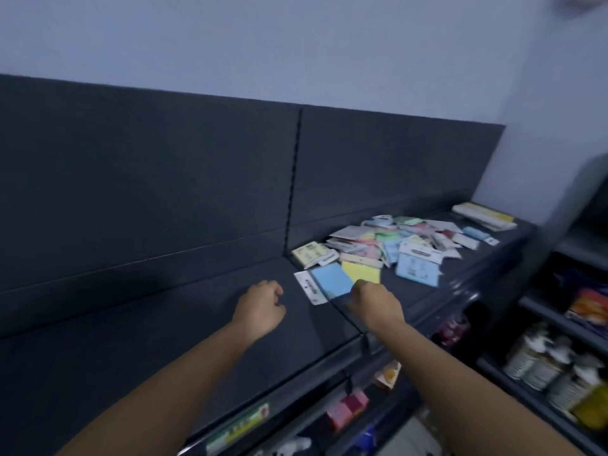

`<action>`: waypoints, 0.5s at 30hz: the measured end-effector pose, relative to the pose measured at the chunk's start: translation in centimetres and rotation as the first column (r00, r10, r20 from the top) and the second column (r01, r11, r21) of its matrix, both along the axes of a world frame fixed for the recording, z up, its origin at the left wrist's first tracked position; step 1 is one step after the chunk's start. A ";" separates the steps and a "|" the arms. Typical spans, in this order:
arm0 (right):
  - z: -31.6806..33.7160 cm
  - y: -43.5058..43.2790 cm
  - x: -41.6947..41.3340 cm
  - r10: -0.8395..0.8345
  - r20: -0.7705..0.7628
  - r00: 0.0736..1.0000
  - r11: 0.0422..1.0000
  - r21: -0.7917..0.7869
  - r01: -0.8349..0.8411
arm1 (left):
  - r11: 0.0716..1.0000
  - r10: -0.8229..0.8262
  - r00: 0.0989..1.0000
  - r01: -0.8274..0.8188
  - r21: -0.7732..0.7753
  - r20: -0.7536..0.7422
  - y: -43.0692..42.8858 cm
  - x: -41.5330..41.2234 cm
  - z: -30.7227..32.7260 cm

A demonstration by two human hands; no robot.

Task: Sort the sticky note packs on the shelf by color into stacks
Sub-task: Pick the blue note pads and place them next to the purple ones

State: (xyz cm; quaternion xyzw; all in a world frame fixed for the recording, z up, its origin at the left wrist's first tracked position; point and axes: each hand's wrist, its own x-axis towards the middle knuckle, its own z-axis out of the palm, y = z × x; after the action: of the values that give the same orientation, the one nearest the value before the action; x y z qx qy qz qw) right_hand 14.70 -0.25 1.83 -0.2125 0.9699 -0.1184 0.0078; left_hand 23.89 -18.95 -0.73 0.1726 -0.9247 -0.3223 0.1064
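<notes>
Dim, bluish indoor shot, soft focus all over.
Far wall (296,44) brightest; dark shelf (148,340) shows one soft shadow patch at left; lower racks (559,324) at right blurred most; wide-angle bend twd edges; sticky note packs (394,245) smeared, labels unreadable.

Jumbled sticky note packs (394,245) on shelf (164,324)

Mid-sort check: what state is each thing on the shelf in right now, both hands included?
Flat blue sticky note pack with white hanger tab: lying flat at the heap's near edge.
Flat yellow sticky note pack: lying flat beside the blue pack.
Mixed heap of pastel sticky note packs: unsorted, overlapping.
Left hand: fingers curled, holding nothing.
Right hand: fingers curled at the blue pack's near edge; grip unclear.
</notes>
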 end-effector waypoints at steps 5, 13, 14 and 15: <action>0.2 11.3 -5.0 -0.177 -0.018 0.984 0.981 -0.078 0.176 | 0.993 -0.106 0.992 0.109 -0.043 0.067 8.8 -7.8 0.6; -2.3 15.9 -11.3 -0.249 0.106 0.963 0.945 -0.191 0.265 | 0.981 -0.099 0.974 0.129 -0.142 0.204 12.2 -15.8 -0.8; -2.5 15.7 -12.3 -0.249 0.120 0.961 0.946 -0.182 0.268 | 0.980 -0.094 0.971 0.129 -0.149 0.219 11.9 -17.0 -1.0; -2.7 15.4 -13.4 -0.246 0.134 0.960 0.948 -0.172 0.267 | 0.980 -0.086 0.970 0.124 -0.157 0.228 11.5 -18.1 -1.3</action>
State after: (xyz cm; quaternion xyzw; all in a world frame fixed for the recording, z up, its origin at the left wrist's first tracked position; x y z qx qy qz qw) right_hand 1.30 15.15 -0.91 -0.0774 0.9718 -0.2212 0.0261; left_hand 5.76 -7.41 -2.01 0.1480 -0.9628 -0.2263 0.0007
